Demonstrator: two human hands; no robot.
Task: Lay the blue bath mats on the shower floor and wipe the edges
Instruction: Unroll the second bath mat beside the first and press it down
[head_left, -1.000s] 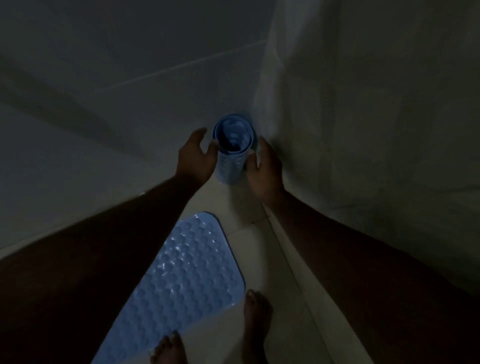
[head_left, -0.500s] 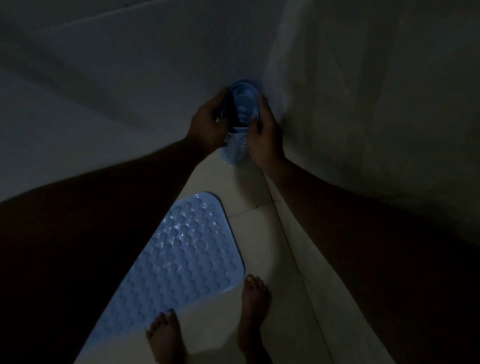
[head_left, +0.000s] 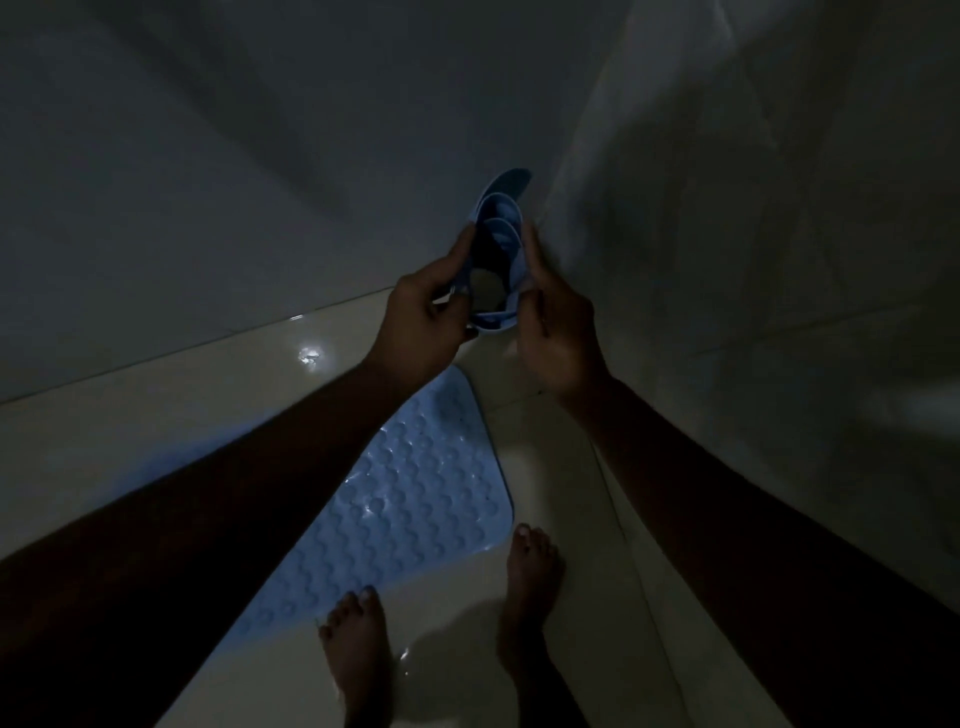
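Rolled blue mat between both hands' grip, over flat mat.

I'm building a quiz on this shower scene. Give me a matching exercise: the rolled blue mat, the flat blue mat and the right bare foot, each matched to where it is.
Things
1. rolled blue rubber bath mat
2. flat blue bubble-textured bath mat
3. right bare foot

Places
A. spread on the cream tile floor
B. standing on bare tile, beside the flat mat's corner
C. gripped between the left hand and right hand

Pairs: 1-C, 2-A, 3-B
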